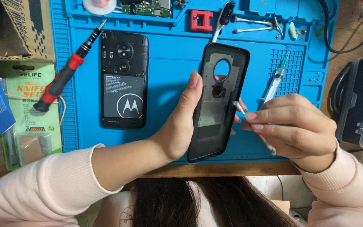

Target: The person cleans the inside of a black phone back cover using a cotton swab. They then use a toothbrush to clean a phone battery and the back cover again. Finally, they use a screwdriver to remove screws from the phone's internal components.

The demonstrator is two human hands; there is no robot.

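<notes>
Two hands of mine are working over the blue repair mat (169, 84), low in the middle of the frame. Far left, a knife set package (30, 105) is lying beside the mat, and a red-and-black screwdriver (66, 71) is resting slantwise across the mat's left edge. Just right of it, an opened phone (124, 78) is lying flat, its battery showing. My left hand (177, 122) is gripping the black back cover (219, 101) at centre frame, fingers curled around its edge, tilting its inner side up toward me. My right hand (295, 130) is pinching a cotton swab (240, 108) between thumb and fingertips, the swab's tip touching the cover's right edge. Behind my right hand a syringe (276, 82) is lying on the mat. Upper centre, a toothbrush (222, 19) and a small red tool (201, 20) are sitting in the mat's tray.
</notes>
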